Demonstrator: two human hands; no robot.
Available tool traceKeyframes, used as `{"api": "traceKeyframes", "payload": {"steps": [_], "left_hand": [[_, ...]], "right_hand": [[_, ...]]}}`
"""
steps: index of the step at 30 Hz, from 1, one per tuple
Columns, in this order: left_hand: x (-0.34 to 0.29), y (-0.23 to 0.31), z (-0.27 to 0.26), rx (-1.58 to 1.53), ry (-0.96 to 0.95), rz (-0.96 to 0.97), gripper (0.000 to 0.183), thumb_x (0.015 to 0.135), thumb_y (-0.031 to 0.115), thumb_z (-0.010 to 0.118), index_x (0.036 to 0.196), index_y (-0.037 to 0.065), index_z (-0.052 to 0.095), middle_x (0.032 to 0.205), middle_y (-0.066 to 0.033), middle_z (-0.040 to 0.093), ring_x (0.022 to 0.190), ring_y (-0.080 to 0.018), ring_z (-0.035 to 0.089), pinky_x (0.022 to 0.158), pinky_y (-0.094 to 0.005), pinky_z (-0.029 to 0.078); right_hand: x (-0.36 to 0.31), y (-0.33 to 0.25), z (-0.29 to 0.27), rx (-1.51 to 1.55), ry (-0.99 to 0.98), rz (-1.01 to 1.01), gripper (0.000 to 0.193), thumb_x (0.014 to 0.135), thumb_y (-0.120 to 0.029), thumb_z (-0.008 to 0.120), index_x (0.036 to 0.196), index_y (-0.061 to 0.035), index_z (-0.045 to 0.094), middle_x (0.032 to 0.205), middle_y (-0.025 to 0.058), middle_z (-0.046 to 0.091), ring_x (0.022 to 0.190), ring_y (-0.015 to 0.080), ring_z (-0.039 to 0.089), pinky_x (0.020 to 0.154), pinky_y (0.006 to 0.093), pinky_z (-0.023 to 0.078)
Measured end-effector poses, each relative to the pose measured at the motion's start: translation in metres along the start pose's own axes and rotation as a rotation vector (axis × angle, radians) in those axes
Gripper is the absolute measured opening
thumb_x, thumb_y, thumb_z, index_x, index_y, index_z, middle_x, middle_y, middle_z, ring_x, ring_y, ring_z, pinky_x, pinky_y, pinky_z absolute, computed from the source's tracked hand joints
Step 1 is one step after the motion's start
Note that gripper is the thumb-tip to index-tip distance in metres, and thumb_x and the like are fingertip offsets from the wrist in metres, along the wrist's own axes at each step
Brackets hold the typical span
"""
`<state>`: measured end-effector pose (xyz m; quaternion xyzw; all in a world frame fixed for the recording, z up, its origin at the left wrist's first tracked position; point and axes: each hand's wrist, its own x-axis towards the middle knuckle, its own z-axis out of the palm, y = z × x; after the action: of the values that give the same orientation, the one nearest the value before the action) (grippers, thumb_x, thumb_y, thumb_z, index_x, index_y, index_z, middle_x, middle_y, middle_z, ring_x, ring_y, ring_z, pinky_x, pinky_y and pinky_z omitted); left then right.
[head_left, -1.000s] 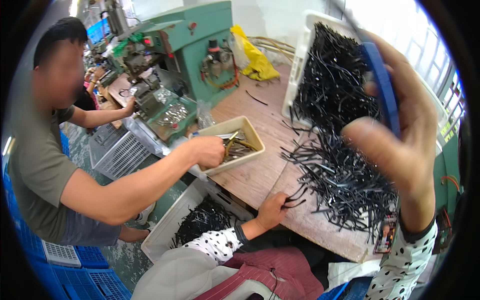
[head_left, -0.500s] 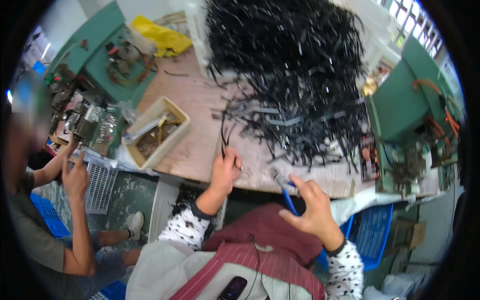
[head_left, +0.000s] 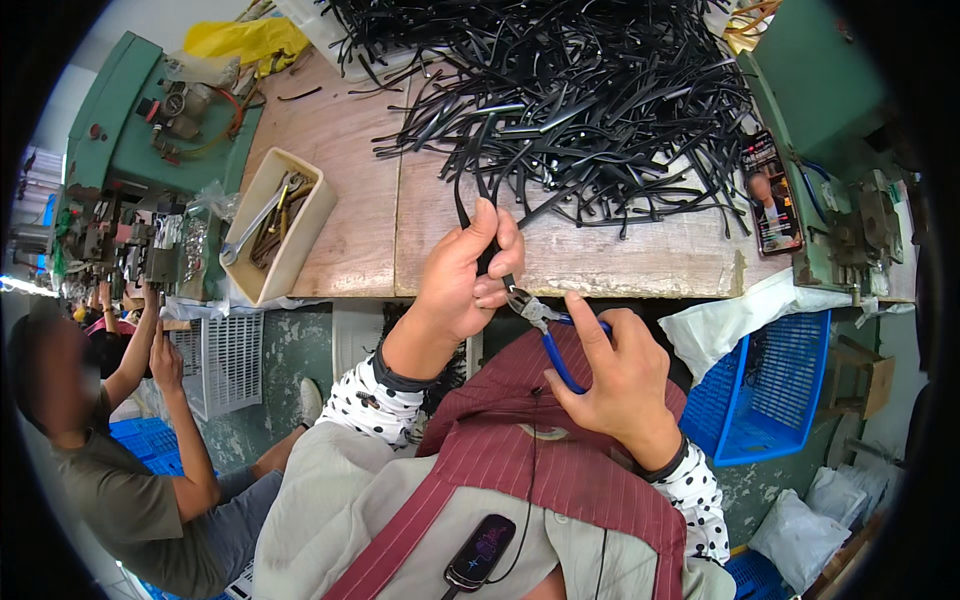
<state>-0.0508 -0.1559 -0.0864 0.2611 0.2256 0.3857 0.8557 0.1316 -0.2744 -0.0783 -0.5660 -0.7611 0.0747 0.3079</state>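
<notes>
Several thin black strips shaped like eyeglass temples stand up from my left hand, whose fingers are closed round them in front of the table. Their lower ends show below the fingers. In my right hand is a pair of cutting pliers with blue handles, the index finger stretched along them. The pliers' metal jaws meet the lower end of a strip just under my left fingers; whether they bite on it I cannot tell. Behind my hands spreads a large heap of the same black temples.
A cream bin with a wrench and other tools stands on the wooden table. Green machines flank both sides. A phone lies at the right. Below is a blue crate. Another person sits at the left.
My hands have come together, bringing the pliers' jaws up to the strips in my left hand. The view has shifted, so the table edge sits higher.
</notes>
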Motion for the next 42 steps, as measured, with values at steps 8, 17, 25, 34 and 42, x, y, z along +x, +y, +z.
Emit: {"api": "traceKeyframes", "payload": {"steps": [8,17,25,34,42], "left_hand": [[-0.003,0.007,0.001,0.068,-0.002,-0.074,0.04,0.102,0.046,0.034,0.085,0.012,0.045,0.064,0.0017,0.042,0.043,-0.0021,0.025,0.034,-0.0153,0.023],[-0.015,-0.021,0.006,0.076,0.179,0.554,0.038,0.102,0.044,0.037,0.084,0.011,0.042,0.063,-0.001,0.041,0.045,-0.0057,0.027,0.038,-0.0186,0.023],[-0.022,-0.038,0.008,0.4,0.229,1.001,0.038,0.1,0.046,0.04,0.089,0.009,0.043,0.07,-0.003,0.043,0.051,-0.0062,0.033,0.044,-0.0178,0.031],[-0.031,-0.026,0.007,0.164,0.367,0.708,0.035,0.102,0.042,0.04,0.089,0.01,0.044,0.069,-0.0022,0.045,0.05,-0.0055,0.031,0.044,-0.0193,0.028],[-0.006,-0.023,-0.019,0.506,0.414,0.628,0.03,0.102,0.035,0.043,0.093,0.008,0.052,0.073,-0.0039,0.054,0.061,-0.0096,0.047,0.054,-0.024,0.039]], "right_hand": [[0.003,-0.005,-0.006,-0.052,-0.082,0.019,0.089,0.056,-0.023,0.082,0.137,-0.0109,0.048,0.087,0.0111,0.051,0.075,0.0266,0.053,0.061,0.0362,0.045],[0.004,-0.014,0.007,0.123,-0.055,0.082,0.076,0.06,-0.021,0.08,0.131,-0.0101,0.055,0.079,0.0087,0.051,0.061,0.0234,0.054,0.052,0.0341,0.046],[0.001,-0.026,0.019,0.407,-0.104,0.14,0.085,0.059,-0.026,0.082,0.135,-0.0087,0.051,0.079,0.0098,0.051,0.063,0.0233,0.054,0.054,0.0336,0.047],[-0.002,-0.03,0.025,0.435,-0.151,0.222,0.076,0.066,-0.019,0.081,0.135,-0.0081,0.051,0.073,0.011,0.053,0.062,0.0253,0.057,0.056,0.0355,0.049],[-0.009,-0.019,0.023,0.442,-0.17,0.385,0.075,0.066,-0.02,0.081,0.133,-0.0073,0.052,0.075,0.0104,0.056,0.064,0.0232,0.058,0.062,0.0351,0.051]]}}
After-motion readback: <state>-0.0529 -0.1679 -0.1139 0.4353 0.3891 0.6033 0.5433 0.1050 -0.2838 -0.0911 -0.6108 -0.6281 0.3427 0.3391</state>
